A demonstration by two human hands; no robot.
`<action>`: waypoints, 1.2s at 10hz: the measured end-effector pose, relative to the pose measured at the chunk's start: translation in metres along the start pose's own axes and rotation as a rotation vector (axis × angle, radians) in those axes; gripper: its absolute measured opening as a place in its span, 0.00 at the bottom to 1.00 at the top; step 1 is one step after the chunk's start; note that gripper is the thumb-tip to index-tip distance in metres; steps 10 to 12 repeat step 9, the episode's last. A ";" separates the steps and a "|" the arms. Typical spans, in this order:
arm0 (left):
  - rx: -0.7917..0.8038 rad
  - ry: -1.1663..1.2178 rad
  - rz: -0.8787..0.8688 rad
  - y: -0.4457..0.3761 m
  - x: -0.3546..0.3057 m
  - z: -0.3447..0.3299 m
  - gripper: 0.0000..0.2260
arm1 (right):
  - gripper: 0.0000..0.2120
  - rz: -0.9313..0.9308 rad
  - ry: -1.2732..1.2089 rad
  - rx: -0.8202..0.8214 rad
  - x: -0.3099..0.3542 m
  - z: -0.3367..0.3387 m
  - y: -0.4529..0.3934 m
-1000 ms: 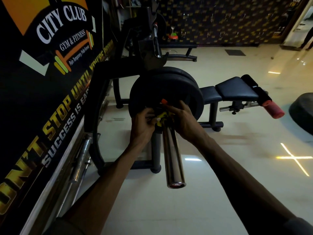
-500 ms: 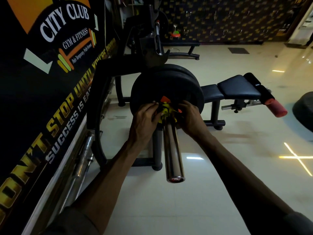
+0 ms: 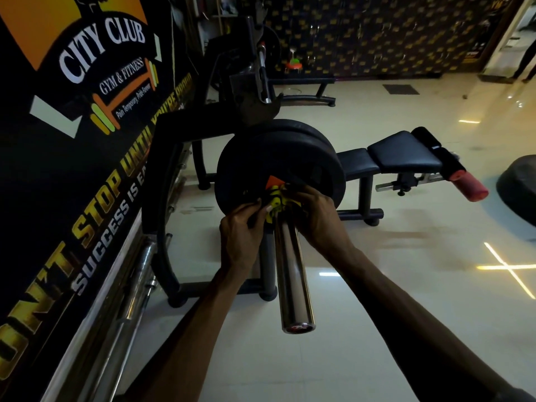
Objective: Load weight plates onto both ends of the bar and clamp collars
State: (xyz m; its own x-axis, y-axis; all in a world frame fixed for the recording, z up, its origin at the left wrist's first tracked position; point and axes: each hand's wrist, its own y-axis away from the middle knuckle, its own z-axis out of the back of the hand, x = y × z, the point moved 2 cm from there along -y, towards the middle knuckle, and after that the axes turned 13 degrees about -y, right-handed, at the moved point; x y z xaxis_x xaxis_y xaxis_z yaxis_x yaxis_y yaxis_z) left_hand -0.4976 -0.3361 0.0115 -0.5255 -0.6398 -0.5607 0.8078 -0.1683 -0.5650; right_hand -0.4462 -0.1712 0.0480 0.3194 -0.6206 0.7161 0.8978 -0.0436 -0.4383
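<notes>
A chrome bar sleeve points toward me, its end cap near the frame's middle. Two black weight plates sit on it, back against the rack. A yellow and black collar with an orange tab is on the sleeve, up against the front plate. My left hand grips the collar from the left. My right hand grips it from the right. My fingers hide much of the collar.
A black bench with a red roller pad stands to the right. The black rack frame and a banner wall close in on the left, with spare bars leaning low. A dark rounded object lies on the floor at far right.
Both hands have slid the collar farther along the sleeve toward the plates; it now sits against the front plate. The camera has shifted slightly.
</notes>
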 end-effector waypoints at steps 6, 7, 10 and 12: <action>0.289 -0.113 -0.079 -0.009 0.000 0.026 0.21 | 0.22 -0.109 0.114 0.048 0.021 0.001 0.011; 0.326 -0.160 -0.046 -0.003 0.003 0.034 0.25 | 0.26 -0.156 0.141 0.037 0.018 0.004 0.023; 0.291 -0.219 0.004 0.015 -0.006 0.058 0.27 | 0.28 -0.128 0.211 0.032 0.026 0.020 0.047; 0.291 -0.219 0.004 0.015 -0.006 0.058 0.27 | 0.28 -0.128 0.211 0.032 0.026 0.020 0.047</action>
